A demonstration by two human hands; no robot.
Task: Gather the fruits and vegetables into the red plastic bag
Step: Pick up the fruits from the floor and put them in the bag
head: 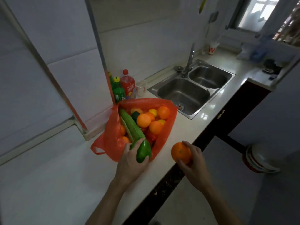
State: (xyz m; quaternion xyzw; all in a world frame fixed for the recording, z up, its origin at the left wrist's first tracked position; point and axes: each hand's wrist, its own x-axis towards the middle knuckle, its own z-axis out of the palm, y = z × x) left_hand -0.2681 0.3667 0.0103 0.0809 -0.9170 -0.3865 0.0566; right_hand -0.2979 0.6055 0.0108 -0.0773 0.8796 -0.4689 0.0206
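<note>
The red plastic bag (pixel 168 127) lies open on the white counter (pixel 48 176). Inside it are several oranges (pixel 143 120), yellow pieces, red pieces and a long pale green gourd (pixel 129 125). My left hand (pixel 131 161) grips a smooth dark green vegetable (pixel 143 151) at the bag's near rim. My right hand (pixel 194 163) holds one orange (pixel 181 152) just above the counter's front edge, to the right of the bag and apart from it.
A double steel sink (pixel 191 90) with a tap sits behind and right of the bag. Green and red bottles (pixel 128 84) and a white cup (pixel 140 88) stand against the wall. Stacked bowls (pixel 259 159) sit low at the right, beyond the counter edge.
</note>
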